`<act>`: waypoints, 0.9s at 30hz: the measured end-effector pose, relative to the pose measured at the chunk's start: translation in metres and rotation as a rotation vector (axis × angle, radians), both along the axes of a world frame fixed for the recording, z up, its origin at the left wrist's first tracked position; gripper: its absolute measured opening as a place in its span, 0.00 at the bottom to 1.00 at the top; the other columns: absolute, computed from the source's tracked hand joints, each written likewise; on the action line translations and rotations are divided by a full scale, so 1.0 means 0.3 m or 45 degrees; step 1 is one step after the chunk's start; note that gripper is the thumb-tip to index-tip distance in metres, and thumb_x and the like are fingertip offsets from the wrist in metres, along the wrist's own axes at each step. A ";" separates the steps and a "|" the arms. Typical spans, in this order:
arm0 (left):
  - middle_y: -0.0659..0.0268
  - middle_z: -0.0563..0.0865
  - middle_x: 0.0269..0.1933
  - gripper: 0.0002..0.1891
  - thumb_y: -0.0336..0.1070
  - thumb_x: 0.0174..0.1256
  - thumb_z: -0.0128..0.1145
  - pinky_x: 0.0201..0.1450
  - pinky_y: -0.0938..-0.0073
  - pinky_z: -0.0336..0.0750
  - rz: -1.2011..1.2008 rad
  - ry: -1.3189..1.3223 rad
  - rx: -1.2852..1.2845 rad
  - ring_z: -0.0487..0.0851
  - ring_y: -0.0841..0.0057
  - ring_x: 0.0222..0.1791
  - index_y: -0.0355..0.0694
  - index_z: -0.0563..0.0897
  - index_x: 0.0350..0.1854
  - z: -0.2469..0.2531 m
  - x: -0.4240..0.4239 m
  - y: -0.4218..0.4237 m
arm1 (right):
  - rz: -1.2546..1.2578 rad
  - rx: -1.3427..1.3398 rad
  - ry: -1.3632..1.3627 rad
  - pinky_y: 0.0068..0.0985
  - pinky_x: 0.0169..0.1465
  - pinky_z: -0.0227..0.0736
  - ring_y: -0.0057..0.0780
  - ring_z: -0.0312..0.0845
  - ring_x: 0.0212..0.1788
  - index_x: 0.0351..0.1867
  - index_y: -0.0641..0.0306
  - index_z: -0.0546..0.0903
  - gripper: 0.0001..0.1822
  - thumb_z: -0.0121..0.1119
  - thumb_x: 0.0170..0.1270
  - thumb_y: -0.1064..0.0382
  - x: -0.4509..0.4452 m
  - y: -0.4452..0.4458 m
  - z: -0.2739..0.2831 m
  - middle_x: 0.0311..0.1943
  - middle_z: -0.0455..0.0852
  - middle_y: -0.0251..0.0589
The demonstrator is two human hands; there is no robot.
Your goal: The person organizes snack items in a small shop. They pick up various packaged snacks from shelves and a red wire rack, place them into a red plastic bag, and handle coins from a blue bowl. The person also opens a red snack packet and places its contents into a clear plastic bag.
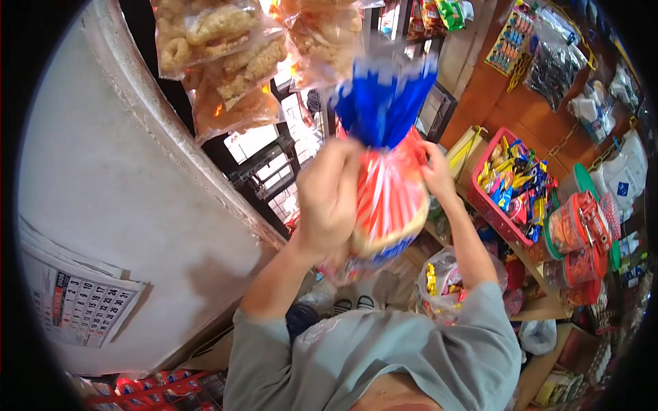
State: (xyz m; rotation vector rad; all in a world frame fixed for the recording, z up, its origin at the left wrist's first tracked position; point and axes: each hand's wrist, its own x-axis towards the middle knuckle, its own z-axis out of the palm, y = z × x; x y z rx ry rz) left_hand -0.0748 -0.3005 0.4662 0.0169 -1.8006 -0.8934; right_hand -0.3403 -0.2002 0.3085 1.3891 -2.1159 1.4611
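A plastic bag of sliced bread [393, 205], red and clear with a gathered blue top, is held up in front of my chest and looks slightly blurred. My left hand [329, 192] is closed on the bag at its left side, just below the blue neck. At the right side of the bag, my right hand [437, 167] grips the red plastic with bent fingers. Part of the fingertips of both hands is hidden by the bag or by blur.
Clear bags of puffed snacks [226, 56] hang above, before a metal grille [267, 164]. A pink basket of wrapped sweets [493, 210] and lidded tubs [568, 226] stand at the right. On the left wall [154, 180] hangs a calendar [87, 303]. A plastic bag of packets [444, 277] is lower right.
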 end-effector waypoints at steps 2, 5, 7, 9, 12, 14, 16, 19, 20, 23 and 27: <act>0.65 0.75 0.25 0.05 0.21 0.63 0.45 0.28 0.77 0.68 -0.079 0.146 0.027 0.73 0.81 0.24 0.32 0.76 0.35 0.058 -0.097 -0.023 | 0.158 0.000 -0.882 0.20 0.33 0.74 0.27 0.78 0.36 0.52 0.63 0.71 0.18 0.51 0.60 0.61 0.197 0.175 0.110 0.37 0.79 0.41; 0.61 0.77 0.25 0.05 0.25 0.60 0.47 0.25 0.71 0.69 -0.155 0.469 -0.360 0.76 0.66 0.22 0.35 0.77 0.34 0.193 -0.295 0.000 | 1.002 -0.024 -1.847 0.38 0.29 0.83 0.55 0.80 0.43 0.68 0.58 0.53 0.43 0.38 0.61 0.28 0.377 0.305 0.253 0.58 0.69 0.57; 0.58 0.79 0.27 0.03 0.31 0.52 0.50 0.36 0.59 0.70 -0.228 0.518 -0.533 0.79 0.56 0.31 0.40 0.74 0.27 0.248 -0.398 0.066 | 1.171 -0.282 -1.943 0.50 0.43 0.79 0.60 0.71 0.54 0.67 0.62 0.53 0.46 0.41 0.59 0.28 0.389 0.243 0.345 0.60 0.64 0.60; 0.63 0.80 0.28 0.03 0.33 0.52 0.51 0.43 0.52 0.66 -0.200 0.615 -0.804 0.80 0.63 0.34 0.44 0.77 0.28 0.261 -0.494 0.142 | 0.893 -0.522 -1.854 0.53 0.59 0.67 0.55 0.63 0.62 0.65 0.64 0.58 0.44 0.47 0.58 0.31 0.325 0.172 0.394 0.62 0.62 0.58; 0.67 0.80 0.37 0.07 0.36 0.55 0.54 0.50 0.53 0.62 -0.189 0.279 -0.907 0.75 0.67 0.48 0.51 0.82 0.35 0.250 -0.536 0.121 | 1.114 -1.121 -1.987 0.45 0.65 0.59 0.42 0.65 0.61 0.63 0.61 0.62 0.35 0.51 0.61 0.39 0.213 0.037 0.412 0.61 0.66 0.49; 0.64 0.80 0.37 0.07 0.39 0.58 0.54 0.49 0.53 0.64 -0.218 0.121 -0.890 0.75 0.63 0.47 0.48 0.82 0.35 0.189 -0.580 0.080 | 1.585 -1.136 -1.583 0.41 0.64 0.61 0.36 0.67 0.60 0.61 0.60 0.64 0.31 0.51 0.63 0.43 0.129 -0.062 0.347 0.60 0.69 0.44; 0.62 0.79 0.39 0.08 0.41 0.59 0.54 0.49 0.57 0.66 -0.281 -0.048 -0.921 0.75 0.61 0.47 0.45 0.81 0.35 0.118 -0.617 -0.008 | 1.318 -1.273 -1.469 0.41 0.64 0.62 0.34 0.67 0.61 0.61 0.61 0.65 0.30 0.51 0.64 0.45 0.067 -0.178 0.286 0.59 0.71 0.40; 0.58 0.78 0.41 0.09 0.40 0.59 0.55 0.51 0.64 0.68 -0.308 -0.211 -0.925 0.74 0.58 0.48 0.40 0.80 0.35 0.007 -0.684 -0.096 | 1.018 -1.374 -1.391 0.41 0.62 0.64 0.33 0.68 0.60 0.60 0.61 0.66 0.27 0.51 0.64 0.48 -0.018 -0.283 0.191 0.58 0.73 0.38; 0.56 0.78 0.42 0.09 0.38 0.59 0.54 0.53 0.61 0.67 -0.327 -0.070 -0.946 0.74 0.58 0.48 0.37 0.78 0.35 -0.012 -0.706 -0.101 | 0.973 -1.384 -1.384 0.40 0.62 0.65 0.33 0.69 0.59 0.59 0.61 0.67 0.26 0.51 0.64 0.49 -0.047 -0.282 0.174 0.57 0.73 0.39; 0.54 0.78 0.43 0.08 0.35 0.58 0.53 0.55 0.60 0.67 -0.287 -0.140 -0.854 0.73 0.57 0.49 0.34 0.76 0.33 -0.099 -0.721 -0.138 | 0.888 -1.322 -1.494 0.39 0.60 0.67 0.34 0.71 0.57 0.58 0.61 0.68 0.24 0.51 0.64 0.53 -0.061 -0.324 0.081 0.55 0.75 0.40; 0.54 0.78 0.43 0.07 0.33 0.56 0.52 0.55 0.59 0.66 -0.171 -0.086 -0.914 0.73 0.58 0.51 0.36 0.77 0.33 -0.234 -0.764 -0.183 | 0.567 -1.115 -1.680 0.38 0.58 0.70 0.35 0.75 0.54 0.57 0.61 0.70 0.20 0.50 0.64 0.58 -0.079 -0.254 -0.035 0.53 0.77 0.42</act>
